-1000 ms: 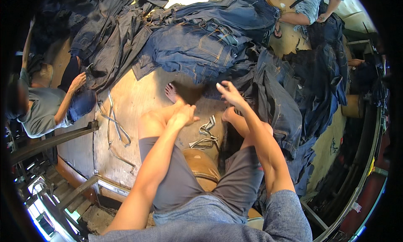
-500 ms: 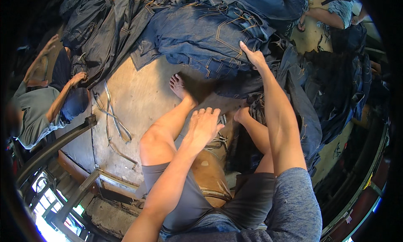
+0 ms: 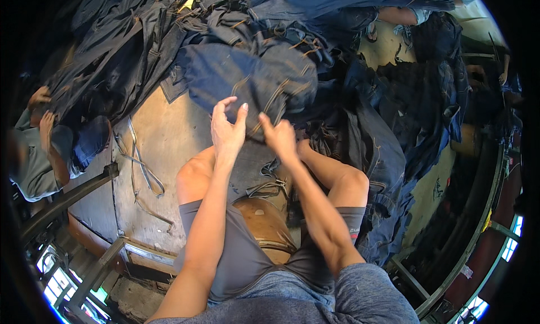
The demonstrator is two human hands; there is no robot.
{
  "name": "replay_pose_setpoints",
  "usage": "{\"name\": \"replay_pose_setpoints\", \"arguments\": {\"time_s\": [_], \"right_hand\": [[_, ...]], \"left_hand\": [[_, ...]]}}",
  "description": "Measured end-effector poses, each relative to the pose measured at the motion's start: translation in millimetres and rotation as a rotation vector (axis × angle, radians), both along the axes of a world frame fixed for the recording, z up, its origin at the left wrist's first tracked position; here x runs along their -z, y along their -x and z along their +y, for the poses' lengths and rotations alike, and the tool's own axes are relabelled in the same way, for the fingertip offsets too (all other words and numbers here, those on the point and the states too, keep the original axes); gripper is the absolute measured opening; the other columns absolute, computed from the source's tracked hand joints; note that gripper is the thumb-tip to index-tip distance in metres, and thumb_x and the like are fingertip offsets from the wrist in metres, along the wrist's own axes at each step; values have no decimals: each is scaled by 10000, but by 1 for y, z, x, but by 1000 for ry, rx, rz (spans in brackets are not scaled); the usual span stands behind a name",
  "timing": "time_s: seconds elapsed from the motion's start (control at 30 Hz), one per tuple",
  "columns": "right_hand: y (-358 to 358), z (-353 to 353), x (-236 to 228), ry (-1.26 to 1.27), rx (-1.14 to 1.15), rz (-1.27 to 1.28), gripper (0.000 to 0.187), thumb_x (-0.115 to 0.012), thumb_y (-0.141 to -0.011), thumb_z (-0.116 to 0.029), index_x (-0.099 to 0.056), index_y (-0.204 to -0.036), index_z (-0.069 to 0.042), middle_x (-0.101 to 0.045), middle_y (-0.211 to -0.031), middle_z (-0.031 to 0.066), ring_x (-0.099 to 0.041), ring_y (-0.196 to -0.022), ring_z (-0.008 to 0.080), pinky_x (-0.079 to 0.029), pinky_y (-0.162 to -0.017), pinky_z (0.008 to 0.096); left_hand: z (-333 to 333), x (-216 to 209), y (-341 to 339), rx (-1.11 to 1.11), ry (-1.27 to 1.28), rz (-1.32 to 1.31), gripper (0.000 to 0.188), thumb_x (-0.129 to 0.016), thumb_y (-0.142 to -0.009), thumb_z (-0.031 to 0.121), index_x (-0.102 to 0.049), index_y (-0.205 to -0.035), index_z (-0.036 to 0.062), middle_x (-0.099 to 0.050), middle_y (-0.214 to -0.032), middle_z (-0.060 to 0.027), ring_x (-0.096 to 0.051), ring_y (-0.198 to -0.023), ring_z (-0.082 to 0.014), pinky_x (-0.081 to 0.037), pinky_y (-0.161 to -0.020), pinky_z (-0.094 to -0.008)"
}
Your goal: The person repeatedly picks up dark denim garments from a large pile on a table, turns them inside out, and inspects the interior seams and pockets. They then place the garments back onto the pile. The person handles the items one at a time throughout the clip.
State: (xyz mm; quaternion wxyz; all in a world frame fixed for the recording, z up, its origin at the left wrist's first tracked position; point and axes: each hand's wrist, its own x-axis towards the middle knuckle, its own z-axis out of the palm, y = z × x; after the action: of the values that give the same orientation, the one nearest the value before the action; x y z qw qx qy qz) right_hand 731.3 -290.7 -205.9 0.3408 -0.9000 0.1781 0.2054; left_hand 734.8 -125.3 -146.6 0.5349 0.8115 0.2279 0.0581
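A pair of dark blue jeans (image 3: 225, 71) with orange stitching bulges up, slightly blurred, in front of me. My right hand (image 3: 279, 137) pinches its near lower edge, the thumb on top and the other fingers curled. To the left, my left hand (image 3: 228, 134) is raised before the same jeans, thumb and fingers apart. Whether its fingertips touch the cloth is hard to tell. Behind lies a heap of more denim (image 3: 140, 48), with loose orange threads hanging from it.
More dark denim (image 3: 388, 150) is piled to my right. Cloth strips (image 3: 140, 166) lie on the wooden floor (image 3: 169, 138) at the left. A metal rail (image 3: 73, 197) runs below a co-worker (image 3: 39, 155), whose hands are on the heap's left end. Another person's leg (image 3: 396, 15) shows far right.
My right hand has come from the far right of the jeans back toward the middle, drawing the cloth up and over. My left hand has moved forward and left. The co-worker's hands have shifted.
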Motion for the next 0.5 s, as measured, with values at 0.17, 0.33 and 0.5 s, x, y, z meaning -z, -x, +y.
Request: {"name": "replay_pose_setpoints", "arguments": {"time_s": [0.17,0.33,0.5], "right_hand": [[97,41,19,49,-153,286,1045,-515,-1002,-843,-591,-1531,56,-683,-1437,345,-657,-1342,534,-507,-1133,603],[90,9,10,73,-68,-43,992,-667,-981,-745,-480,-1618,-8,-608,-1488,293,-583,-1380,461,-492,-1138,541],[41,29,6,158,-238,-498,1090,-841,-864,-675,-440,-1660,-47,-536,-1572,260,-515,-1442,452,-434,-1201,577]], "left_hand": [[15,4,3,8,79,42,483,-848,-983,362,-715,-1350,77,-702,-1383,-145,-650,-1307,-309,-515,-1073,-446],[38,13,4,-152,402,54,498,-848,-1005,377,-710,-1365,62,-716,-1364,-159,-634,-1337,-258,-498,-1119,-401],[38,14,-1,-259,445,135,467,-835,-1023,366,-705,-1360,68,-703,-1339,-140,-637,-1262,-213,-494,-1073,-372]]}}
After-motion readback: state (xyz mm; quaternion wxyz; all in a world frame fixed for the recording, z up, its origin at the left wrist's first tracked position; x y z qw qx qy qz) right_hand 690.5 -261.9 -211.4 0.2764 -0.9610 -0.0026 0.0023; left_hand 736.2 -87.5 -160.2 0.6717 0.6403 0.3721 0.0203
